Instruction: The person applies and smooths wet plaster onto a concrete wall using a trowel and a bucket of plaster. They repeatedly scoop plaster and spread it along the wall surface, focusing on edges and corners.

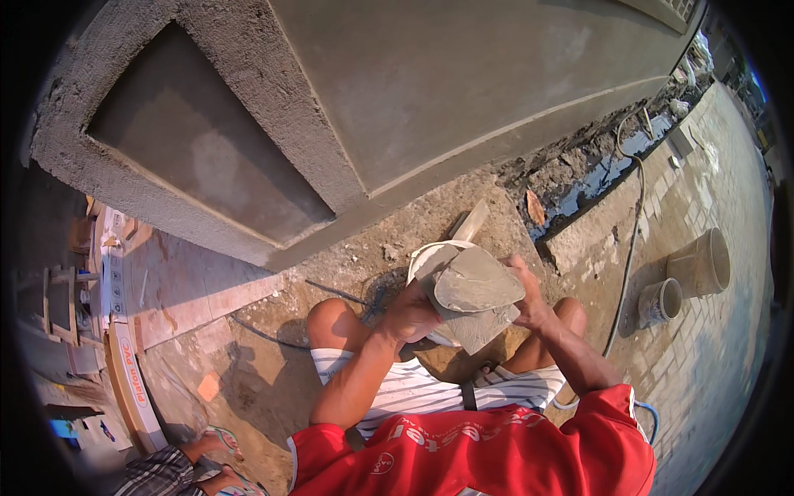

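Between my knees, a rounded flat slab of wet grey mortar lies over a squarish mortar-coated plate. At their left edge my left hand is closed, its fingertips partly hidden by the mortar. My right hand curls round the right side and grips the plate's edge, its fingers mostly out of sight. Below them stands a white bucket, largely covered by the mortar and my hands. A wooden piece sticks up just beyond the bucket.
Ahead rises a grey plastered wall with a framed recessed panel. A ditch runs along its right. Two buckets and a hose are at right. Another person's feet and a long box are at left.
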The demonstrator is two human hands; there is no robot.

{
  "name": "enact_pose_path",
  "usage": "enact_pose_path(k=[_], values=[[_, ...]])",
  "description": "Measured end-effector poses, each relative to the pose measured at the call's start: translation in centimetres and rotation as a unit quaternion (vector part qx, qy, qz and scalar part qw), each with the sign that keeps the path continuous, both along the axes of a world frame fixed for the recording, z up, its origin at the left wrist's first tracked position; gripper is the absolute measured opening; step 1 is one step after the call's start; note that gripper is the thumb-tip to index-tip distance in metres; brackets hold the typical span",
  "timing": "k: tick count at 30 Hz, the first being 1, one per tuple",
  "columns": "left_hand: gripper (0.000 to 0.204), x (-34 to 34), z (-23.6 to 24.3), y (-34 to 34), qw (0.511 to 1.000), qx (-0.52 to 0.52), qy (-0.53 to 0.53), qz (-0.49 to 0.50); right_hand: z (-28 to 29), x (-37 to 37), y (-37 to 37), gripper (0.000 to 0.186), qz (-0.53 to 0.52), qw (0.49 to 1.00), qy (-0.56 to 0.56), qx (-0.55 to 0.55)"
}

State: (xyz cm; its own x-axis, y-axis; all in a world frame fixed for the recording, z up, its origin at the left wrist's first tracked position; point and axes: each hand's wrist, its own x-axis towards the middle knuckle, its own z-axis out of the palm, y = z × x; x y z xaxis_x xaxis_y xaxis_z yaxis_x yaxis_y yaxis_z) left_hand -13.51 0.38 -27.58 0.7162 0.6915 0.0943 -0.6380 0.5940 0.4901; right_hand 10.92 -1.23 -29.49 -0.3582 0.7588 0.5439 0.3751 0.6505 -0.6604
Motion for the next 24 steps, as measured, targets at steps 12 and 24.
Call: enact_pose_path(k=[12, 24], values=[[0.066, -0.2, -0.4, -0.5, 0.999, 0.046, 0.003, -0.004, -2.6, 0.8, -0.9, 0.056, -0.070, 0.997, 0.011, 0.034], [0.071, -2.1, 0.1, 0.1, 0.995, 0.009, 0.060, 0.077, -4.3, 6.6, -2.6, 0.039, -0.173, 0.959, -0.129, -0.182]])
